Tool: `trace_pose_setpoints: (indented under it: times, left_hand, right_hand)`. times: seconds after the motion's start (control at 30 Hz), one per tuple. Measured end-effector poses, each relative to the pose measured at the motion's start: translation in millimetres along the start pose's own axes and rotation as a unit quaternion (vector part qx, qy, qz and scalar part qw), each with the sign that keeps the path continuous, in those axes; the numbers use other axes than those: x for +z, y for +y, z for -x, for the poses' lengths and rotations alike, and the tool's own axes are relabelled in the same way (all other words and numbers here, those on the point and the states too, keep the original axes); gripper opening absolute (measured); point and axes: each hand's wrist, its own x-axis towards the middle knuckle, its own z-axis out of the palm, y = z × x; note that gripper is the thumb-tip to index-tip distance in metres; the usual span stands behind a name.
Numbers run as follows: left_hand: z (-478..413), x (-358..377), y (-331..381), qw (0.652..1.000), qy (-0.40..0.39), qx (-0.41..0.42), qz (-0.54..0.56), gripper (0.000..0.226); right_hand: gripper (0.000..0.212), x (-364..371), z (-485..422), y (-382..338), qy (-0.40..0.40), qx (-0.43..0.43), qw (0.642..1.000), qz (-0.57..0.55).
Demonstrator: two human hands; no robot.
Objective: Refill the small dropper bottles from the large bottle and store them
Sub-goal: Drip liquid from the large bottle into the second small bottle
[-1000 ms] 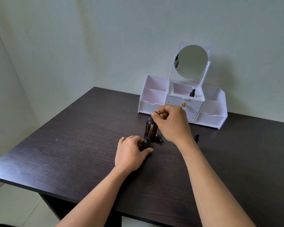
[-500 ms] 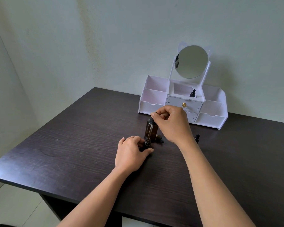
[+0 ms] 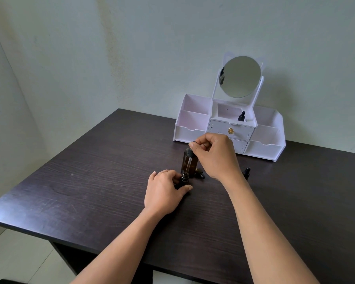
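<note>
My left hand [image 3: 164,191] grips a small dark dropper bottle [image 3: 184,179] standing on the table. My right hand [image 3: 213,155] pinches the black bulb of a dropper [image 3: 188,160] held upright, its glass tube pointing down into the small bottle's neck. The large amber bottle [image 3: 191,165] stands just behind the dropper. A black cap or small bottle [image 3: 200,174] lies beside the amber bottle. Another small dropper bottle [image 3: 246,173] stands right of my right wrist. One small dropper bottle [image 3: 241,116] sits in the white organizer's top middle compartment.
A white organizer [image 3: 262,148] with drawers, side bins and a round mirror [image 3: 240,76] stands at the back of the dark wooden table [image 3: 90,181], against the wall. The table's front edge runs close to my forearms.
Nothing has visibly changed; both hands hold the same positions over the small bottle.
</note>
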Motion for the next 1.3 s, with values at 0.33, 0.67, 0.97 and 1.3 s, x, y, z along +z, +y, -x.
trace_pose_setpoints:
  times: [0.33,0.67,0.97,1.3]
  left_hand:
    - [0.1,-0.7,0.2,1.000,0.001,-0.002,0.000,0.027]
    - [-0.4,0.7,-0.8,1.000,-0.003,0.004,0.003,0.025]
    - [-0.5,1.5,-1.8,1.000,0.002,0.006,0.000,0.026]
    - [-0.2,2.8,-2.6,1.000,0.009,0.003,0.007,0.027]
  right_hand:
    - [0.013,-1.7,-0.7,-1.1,0.001,0.000,1.000,-0.015]
    - [0.013,-1.9,-0.6,0.6,0.000,0.000,1.000,-0.026]
    - [0.015,-3.5,-5.7,-1.6,0.038,0.013,0.997,-0.062]
    - [0.014,-22.2,-33.2,-13.4,0.204,-0.052,0.972,-0.108]
